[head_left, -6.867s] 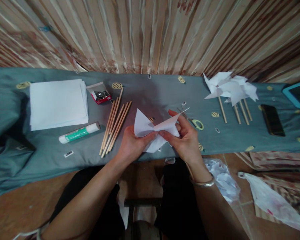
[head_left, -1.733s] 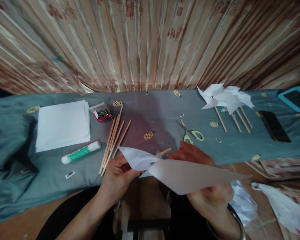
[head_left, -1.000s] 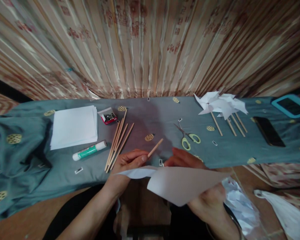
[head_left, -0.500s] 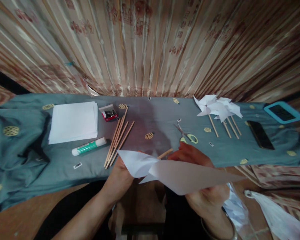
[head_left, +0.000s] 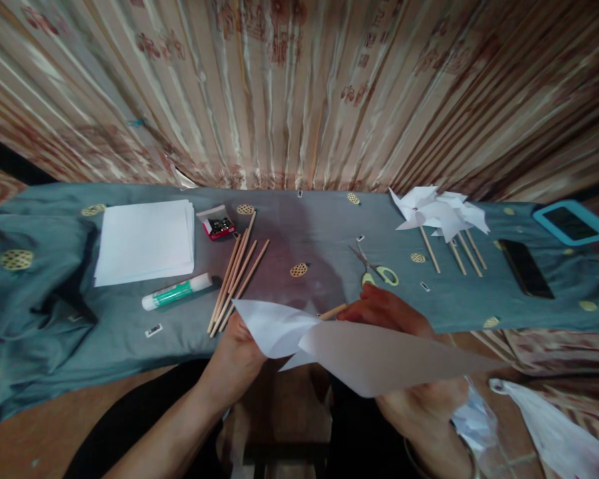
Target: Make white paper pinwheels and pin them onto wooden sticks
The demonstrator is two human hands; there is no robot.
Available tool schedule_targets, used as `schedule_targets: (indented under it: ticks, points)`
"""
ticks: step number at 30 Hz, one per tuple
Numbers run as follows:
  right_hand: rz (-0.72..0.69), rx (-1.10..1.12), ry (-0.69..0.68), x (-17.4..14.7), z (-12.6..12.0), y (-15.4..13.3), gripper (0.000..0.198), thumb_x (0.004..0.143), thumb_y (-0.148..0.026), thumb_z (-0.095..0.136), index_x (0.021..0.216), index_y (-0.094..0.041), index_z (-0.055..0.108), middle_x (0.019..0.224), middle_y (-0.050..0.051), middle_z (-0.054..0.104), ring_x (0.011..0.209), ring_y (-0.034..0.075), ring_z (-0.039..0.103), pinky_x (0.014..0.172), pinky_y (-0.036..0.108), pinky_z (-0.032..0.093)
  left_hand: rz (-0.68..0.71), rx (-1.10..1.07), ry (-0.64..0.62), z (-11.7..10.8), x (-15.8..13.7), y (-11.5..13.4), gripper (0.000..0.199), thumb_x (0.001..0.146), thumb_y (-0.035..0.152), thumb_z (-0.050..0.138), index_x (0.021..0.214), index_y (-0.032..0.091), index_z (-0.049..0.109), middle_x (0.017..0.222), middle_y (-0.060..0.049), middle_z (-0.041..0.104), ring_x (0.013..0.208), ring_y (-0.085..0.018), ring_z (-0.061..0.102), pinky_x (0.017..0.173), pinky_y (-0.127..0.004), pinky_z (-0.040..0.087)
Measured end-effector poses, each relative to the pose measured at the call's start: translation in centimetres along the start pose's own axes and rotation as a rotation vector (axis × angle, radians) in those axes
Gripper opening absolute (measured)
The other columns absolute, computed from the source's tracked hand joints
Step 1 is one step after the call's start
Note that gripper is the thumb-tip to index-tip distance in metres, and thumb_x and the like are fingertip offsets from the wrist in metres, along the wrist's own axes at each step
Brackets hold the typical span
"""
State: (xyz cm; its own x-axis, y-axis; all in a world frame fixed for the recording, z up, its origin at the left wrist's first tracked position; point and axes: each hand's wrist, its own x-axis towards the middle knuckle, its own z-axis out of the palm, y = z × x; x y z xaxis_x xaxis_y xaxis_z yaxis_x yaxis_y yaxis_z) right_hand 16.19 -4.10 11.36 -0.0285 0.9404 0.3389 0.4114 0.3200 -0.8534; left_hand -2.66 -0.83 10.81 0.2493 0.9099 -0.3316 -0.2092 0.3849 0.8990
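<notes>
While left fingers (head_left: 236, 327) curl behind paper (head_left: 372, 356), bent right fingers (head_left: 385, 307) touch a stick (head_left: 332, 312).

Between the left hand (head_left: 237, 356) and right hand (head_left: 392, 309), a folded white paper pinwheel (head_left: 369, 352) is spreading its curled, pointed blades, the largest tapering rightward, while a pale wooden stick (head_left: 333, 311) is showing past its far edge, partly hidden.

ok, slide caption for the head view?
Curled white paper and a wooden stick held between left hand and right hand, scissors beyond.
</notes>
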Motion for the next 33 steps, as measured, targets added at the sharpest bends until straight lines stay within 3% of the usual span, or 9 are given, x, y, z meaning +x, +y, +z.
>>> schedule_targets:
  ticks: [3,6,10,13,15,18,24,28,33]
  points:
    - [0.124,0.122,0.076,0.4,0.4,-0.6,0.046,0.079,-0.022,0.069,0.123,-0.031,0.060,0.094,0.003,0.076,0.085,0.023,0.072,0.070,0.035,0.060,0.030,-0.001,0.028,-0.5,0.0,-1.0,0.020,0.061,0.036,0.083,0.060,0.018,0.075,0.057,-0.002,0.066,0.054,-0.013,0.055,0.054,-0.022,0.046]
    - [0.316,0.239,0.128,1.4,1.0,-0.3,0.040,0.073,-0.022,0.075,0.112,-0.027,0.065,0.089,0.001,0.077,0.074,0.019,0.071,0.064,0.029,0.059,0.075,0.015,0.063,-0.8,0.3,-2.2,0.012,0.064,0.030,0.081,0.063,0.019,0.077,0.076,-0.005,0.072,0.065,-0.015,0.060,0.060,-0.024,0.048]
    - [0.543,0.460,0.126,2.7,1.8,1.4,0.039,0.063,-0.029,0.083,0.099,-0.023,0.069,0.079,-0.001,0.076,0.063,0.015,0.067,0.058,0.026,0.055,0.069,0.074,0.093,-0.8,0.8,-3.2,0.011,0.065,0.029,0.079,0.064,0.018,0.078,0.075,-0.006,0.069,0.066,-0.015,0.058,0.058,-0.023,0.045]
    - [0.644,0.599,0.106,3.1,2.4,2.9,0.034,0.059,-0.031,0.085,0.088,-0.021,0.071,0.079,-0.001,0.076,0.063,0.015,0.065,0.060,0.026,0.054,0.040,0.012,0.101,-0.4,1.1,-4.1,0.014,0.062,0.029,0.080,0.068,0.017,0.080,0.078,-0.006,0.068,0.069,-0.015,0.058,0.060,-0.023,0.045]
    - [0.693,0.660,0.096,3.1,2.7,3.7,0.034,0.056,-0.031,0.086,0.084,-0.021,0.071,0.075,-0.001,0.075,0.061,0.014,0.064,0.058,0.026,0.052,0.005,-0.025,0.100,-0.2,1.2,-4.8,0.017,0.060,0.030,0.080,0.071,0.016,0.080,0.078,-0.005,0.066,0.062,-0.012,0.053,0.052,-0.021,0.039]
    - [0.726,0.705,0.101,3.0,3.2,4.6,0.035,0.051,-0.030,0.088,0.080,-0.020,0.071,0.070,-0.002,0.073,0.058,0.013,0.061,0.056,0.024,0.049,-0.022,-0.050,0.113,0.0,1.0,-5.7,0.019,0.064,0.029,0.076,0.075,0.015,0.080,0.077,-0.004,0.064,0.054,-0.007,0.043,0.046,-0.020,0.031]
    - [0.721,0.700,0.080,2.9,3.7,4.9,0.038,0.051,-0.031,0.088,0.083,-0.021,0.070,0.072,-0.003,0.073,0.060,0.015,0.063,0.060,0.028,0.050,-0.008,-0.002,0.127,-0.1,0.5,-6.0,0.010,0.055,0.012,0.063,0.058,0.015,0.073,0.067,0.000,0.058,0.055,-0.008,0.042,0.049,-0.020,0.031]
    - [0.709,0.727,0.058,3.1,3.9,4.9,0.038,0.052,-0.032,0.087,0.083,-0.020,0.070,0.073,-0.002,0.074,0.058,0.014,0.061,0.059,0.027,0.049,0.006,0.020,0.135,-0.1,0.5,-5.7,0.010,0.055,0.013,0.060,0.046,0.015,0.064,0.060,0.001,0.055,0.056,-0.009,0.043,0.050,-0.020,0.031]
    - [0.705,0.725,0.044,3.1,4.0,4.8,0.035,0.054,-0.032,0.085,0.083,-0.021,0.070,0.073,-0.001,0.074,0.058,0.014,0.061,0.057,0.026,0.048,-0.039,-0.001,0.131,0.1,0.5,-5.4,0.007,0.053,0.014,0.060,0.047,0.015,0.064,0.058,0.001,0.056,0.053,-0.009,0.044,0.049,-0.020,0.034]
